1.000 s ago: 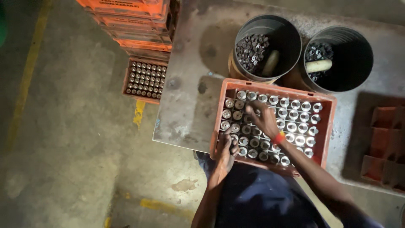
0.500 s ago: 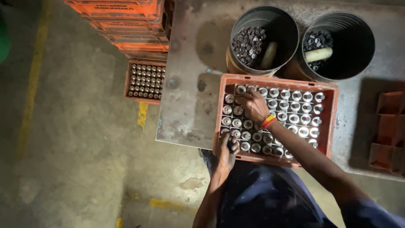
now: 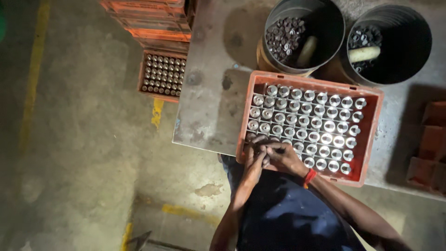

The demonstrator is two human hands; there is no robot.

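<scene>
Both hands meet at the near left corner of the orange crate (image 3: pixel 377 135), over its rim. The left hand (image 3: pixel 254 160) and the right hand (image 3: pixel 284 158) touch each other, fingers curled together around something small and dark; what it is cannot be told, nor whether either hand truly grips it. A red band (image 3: pixel 309 176) sits on the right wrist. Just beyond the fingers stand rows of shiny metal parts (image 3: pixel 316 123) in the crate's cells. Farther out from the hands are two dark buckets (image 3: pixel 325 28) holding loose parts, on the grey table (image 3: pixel 209 93). Well to the left of the left hand, a second crate (image 3: pixel 161 74) rests on the floor
</scene>
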